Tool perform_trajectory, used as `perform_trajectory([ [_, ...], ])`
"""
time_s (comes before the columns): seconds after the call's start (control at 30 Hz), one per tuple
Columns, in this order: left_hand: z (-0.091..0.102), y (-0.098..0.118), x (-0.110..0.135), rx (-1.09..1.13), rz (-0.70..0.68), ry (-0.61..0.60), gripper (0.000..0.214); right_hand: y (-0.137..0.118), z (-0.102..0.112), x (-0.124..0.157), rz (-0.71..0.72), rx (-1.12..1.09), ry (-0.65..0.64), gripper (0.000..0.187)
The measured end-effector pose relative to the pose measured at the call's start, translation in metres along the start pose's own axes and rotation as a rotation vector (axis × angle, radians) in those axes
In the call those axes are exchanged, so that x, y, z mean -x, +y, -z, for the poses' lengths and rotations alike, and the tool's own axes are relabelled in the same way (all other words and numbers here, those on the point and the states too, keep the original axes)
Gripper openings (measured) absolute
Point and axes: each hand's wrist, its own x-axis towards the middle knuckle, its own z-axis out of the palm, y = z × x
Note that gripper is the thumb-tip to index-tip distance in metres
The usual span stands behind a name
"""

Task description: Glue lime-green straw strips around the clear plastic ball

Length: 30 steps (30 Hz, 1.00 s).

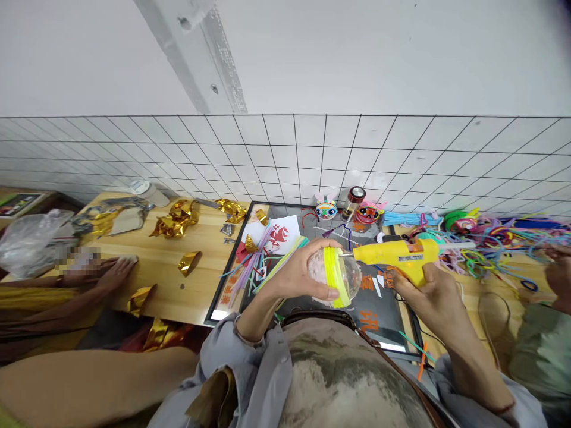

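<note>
My left hand [307, 270] is wrapped around a clear plastic ball [354, 279] that is partly covered with pale pink and bright yellow pipe cleaners [336, 276]. In my right hand [428, 288] is a yellow hot glue gun [397, 254], gripped by its handle. A pale glue stick [461, 245] pokes out of its back end. The nozzle points left and meets the ball's upper right side, near the edge of the yellow band; whether it touches cannot be told. Both hands are above a dark framed board [303, 297].
Decorated balls [326, 209] and a thermos [354, 202] stand by the tiled wall. Tangled pipe cleaners [495, 244] lie at right, near another person's hand [557, 267]. Gold foil pieces [176, 219] and a co-worker's hands [116, 273] are at left. A paper with a red design [285, 236] lies centrally.
</note>
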Motion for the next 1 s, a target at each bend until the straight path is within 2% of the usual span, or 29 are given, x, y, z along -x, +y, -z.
perform_trajectory([
  [0.37,0.000,0.001,0.000,-0.006,0.004,-0.007,0.082,0.000,-0.002,0.000,-0.065,0.019,0.013,0.050],
  [0.53,0.000,-0.002,0.001,0.020,-0.004,-0.006,0.082,-0.002,-0.002,-0.001,-0.134,-0.048,0.019,0.042],
  [0.73,0.000,-0.007,0.000,0.062,0.019,-0.001,0.086,-0.003,-0.017,0.007,-0.375,-0.432,-0.090,0.036],
  [0.8,-0.001,-0.008,-0.001,0.098,0.027,0.003,0.086,0.000,-0.027,0.012,-0.467,-0.608,-0.172,0.037],
  [0.9,-0.001,-0.005,-0.001,0.146,0.013,0.038,0.086,0.015,-0.047,0.018,-0.602,-0.867,-0.266,0.039],
  [1.0,0.002,-0.003,0.002,0.193,-0.006,0.125,0.088,0.043,-0.073,0.024,-0.677,-0.923,-0.253,0.040],
])
